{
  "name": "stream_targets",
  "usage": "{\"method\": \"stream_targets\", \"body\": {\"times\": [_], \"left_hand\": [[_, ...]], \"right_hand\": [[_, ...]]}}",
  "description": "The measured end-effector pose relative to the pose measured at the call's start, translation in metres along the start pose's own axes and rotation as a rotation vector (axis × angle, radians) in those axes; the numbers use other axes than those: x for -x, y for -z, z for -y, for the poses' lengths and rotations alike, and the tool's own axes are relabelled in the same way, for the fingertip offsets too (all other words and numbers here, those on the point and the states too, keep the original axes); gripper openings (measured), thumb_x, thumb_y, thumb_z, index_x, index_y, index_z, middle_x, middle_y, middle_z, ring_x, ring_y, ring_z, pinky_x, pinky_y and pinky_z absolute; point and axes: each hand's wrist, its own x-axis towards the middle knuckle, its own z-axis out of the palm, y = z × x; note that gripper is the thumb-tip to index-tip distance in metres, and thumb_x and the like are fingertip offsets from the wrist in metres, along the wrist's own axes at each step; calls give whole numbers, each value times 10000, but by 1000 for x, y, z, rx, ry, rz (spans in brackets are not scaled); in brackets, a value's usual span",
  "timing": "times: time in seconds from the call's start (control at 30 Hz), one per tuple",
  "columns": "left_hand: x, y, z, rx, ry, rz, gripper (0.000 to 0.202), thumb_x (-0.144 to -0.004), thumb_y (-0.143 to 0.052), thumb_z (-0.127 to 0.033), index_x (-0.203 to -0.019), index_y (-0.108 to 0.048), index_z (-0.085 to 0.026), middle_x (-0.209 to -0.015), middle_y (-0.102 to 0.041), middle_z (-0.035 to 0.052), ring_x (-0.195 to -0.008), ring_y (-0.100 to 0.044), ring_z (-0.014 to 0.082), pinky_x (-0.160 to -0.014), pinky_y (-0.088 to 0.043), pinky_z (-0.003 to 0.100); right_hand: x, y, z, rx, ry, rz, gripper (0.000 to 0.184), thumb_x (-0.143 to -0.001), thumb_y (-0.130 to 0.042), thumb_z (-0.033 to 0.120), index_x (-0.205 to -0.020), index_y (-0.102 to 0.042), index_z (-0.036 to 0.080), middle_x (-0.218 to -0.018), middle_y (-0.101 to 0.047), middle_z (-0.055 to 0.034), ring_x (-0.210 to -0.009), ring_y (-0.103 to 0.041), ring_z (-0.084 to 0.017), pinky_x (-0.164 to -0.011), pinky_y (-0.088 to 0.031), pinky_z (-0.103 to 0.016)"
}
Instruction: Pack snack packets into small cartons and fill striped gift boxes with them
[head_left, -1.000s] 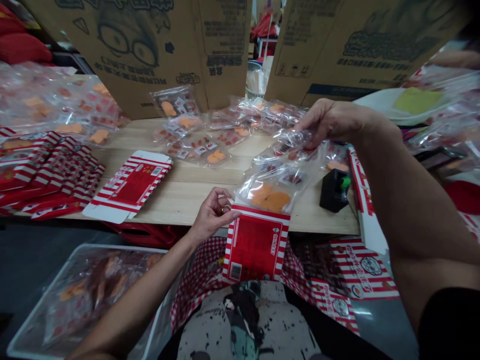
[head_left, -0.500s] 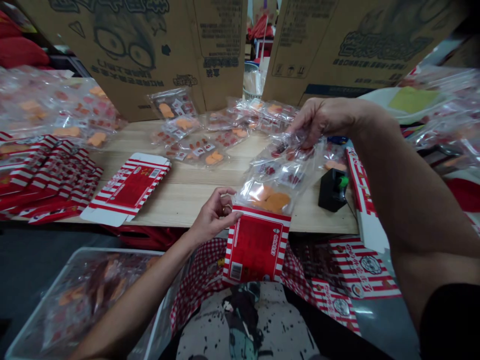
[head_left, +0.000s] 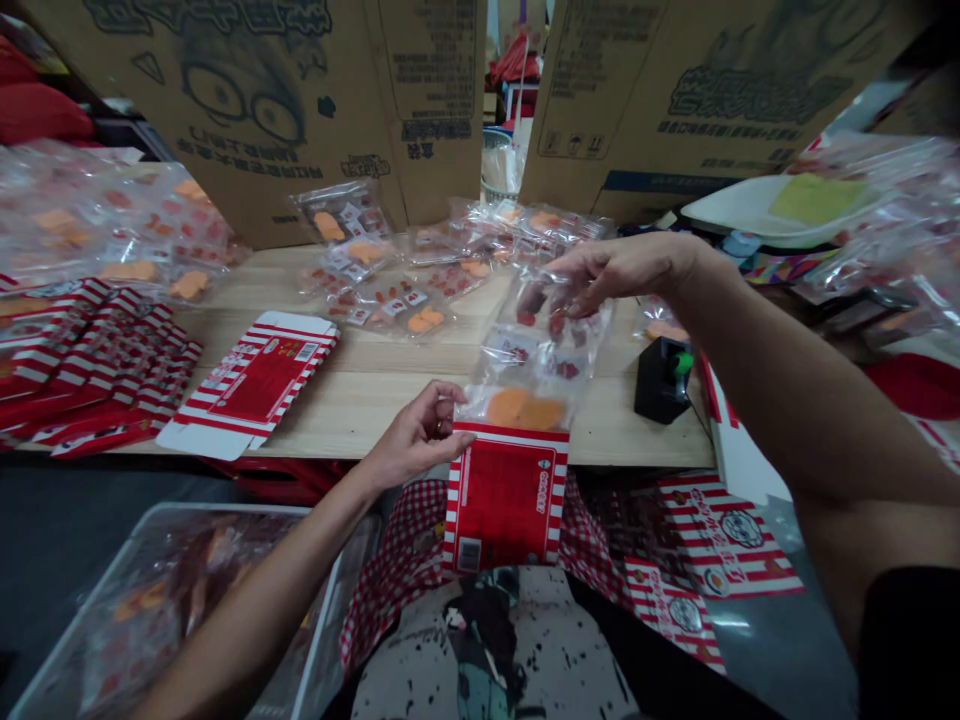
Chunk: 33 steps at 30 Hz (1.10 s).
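Observation:
My left hand (head_left: pixel 426 432) grips the upper left edge of a red-and-white striped box (head_left: pixel 502 500), thumb on its printed face. The box stands upright against the table's front edge, close to my body. Above its opening my right hand (head_left: pixel 600 275) pinches the top of a clear plastic bag (head_left: pixel 536 350). Orange pieces (head_left: pixel 525 408) show at the bag's lower end, right at the box's mouth; whether the bag's bottom is inside is partly hidden. A flat striped box (head_left: pixel 266 375) with its flaps out lies on the table to the left.
Filled clear bags (head_left: pixel 409 300) lie along the back, before tall cardboard boxes (head_left: pixel 300 120). Striped boxes (head_left: pixel 105 360) are stacked at left. A black tape dispenser (head_left: pixel 663 380) stands at right. Below left, a white bin (head_left: pixel 180 508) holds more bags.
My right hand has come down and slightly left with the bag, bringing its orange pieces a little deeper toward the box's mouth. My left hand keeps its hold on the box.

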Motion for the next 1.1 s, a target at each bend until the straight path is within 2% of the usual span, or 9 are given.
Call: {"method": "stream_targets", "body": {"times": [0.13,0.3,0.37,0.47,0.57,0.77,0.9,1.0,1.1], "left_hand": [[-2,7,-9,-184,3,43,300,-837,-759,-333,-920,-498,-211,-678,-421,-84,-571,-362,71,-528,-293,190],[-6,5,-14,-389,-151,158,129,-893,-687,-293,-859,-624,-186,-742,-555,-20,-683,-495,112,-635,-403,231],[-4,-1,-8,-315,-193,80,119,-901,-692,-271,-972,-626,-203,-867,-609,3,-752,-548,118,-703,-447,243],[2,-11,6,40,-135,-58,477,-895,-730,-257,-1279,-449,-294,-1027,-645,8,-789,-626,113,-732,-490,243],[7,-16,17,268,-54,-73,667,-892,-751,-257,-1405,-328,-310,-1090,-689,39,-881,-696,151,-806,-529,276],[6,-18,15,407,23,-41,655,-851,-798,-248,-1418,-471,-264,-1173,-740,67,-1025,-718,206,-900,-542,311],[4,-18,-1,368,105,44,398,-882,-765,-261,-1257,-656,-185,-1149,-762,88,-1044,-719,205,-902,-538,292],[6,-21,-7,370,126,66,335,-879,-768,-256,-1195,-690,-177,-1132,-769,84,-999,-732,197,-928,-543,312],[8,-30,-3,432,129,68,398,-887,-761,-290,-1261,-655,-206,-1190,-753,93,-1039,-733,236,-960,-554,374]], "right_hand": [[1,1,4,-42,-16,-96,418,-584,-868,85,-993,-791,129,-851,-780,-41,-720,-726,-173,-619,-567,-212],[-4,-3,29,150,-64,-3,378,-618,-807,58,-996,-802,84,-812,-781,-46,-690,-706,-166,-590,-537,-189],[-6,-6,32,206,-28,41,397,-634,-816,101,-1031,-803,96,-801,-778,-38,-684,-702,-161,-576,-531,-182],[-7,-16,24,215,13,107,436,-686,-820,197,-1118,-782,143,-836,-778,-27,-716,-715,-169,-557,-533,-185],[-6,-32,8,167,53,157,445,-762,-787,229,-1199,-732,162,-969,-779,-47,-804,-731,-175,-598,-542,-187],[-3,-29,-14,77,75,191,492,-822,-768,321,-1264,-659,134,-993,-765,-77,-807,-724,-177,-653,-560,-223],[1,-15,-6,35,18,124,543,-757,-813,396,-1218,-665,151,-854,-749,-29,-727,-698,-166,-640,-545,-246],[1,-30,9,184,38,126,413,-797,-774,350,-1165,-686,184,-882,-752,-26,-719,-687,-171,-626,-541,-260],[-5,-65,14,466,130,170,297,-823,-708,221,-1119,-689,206,-878,-746,-24,-684,-653,-171,-588,-523,-270]]}}
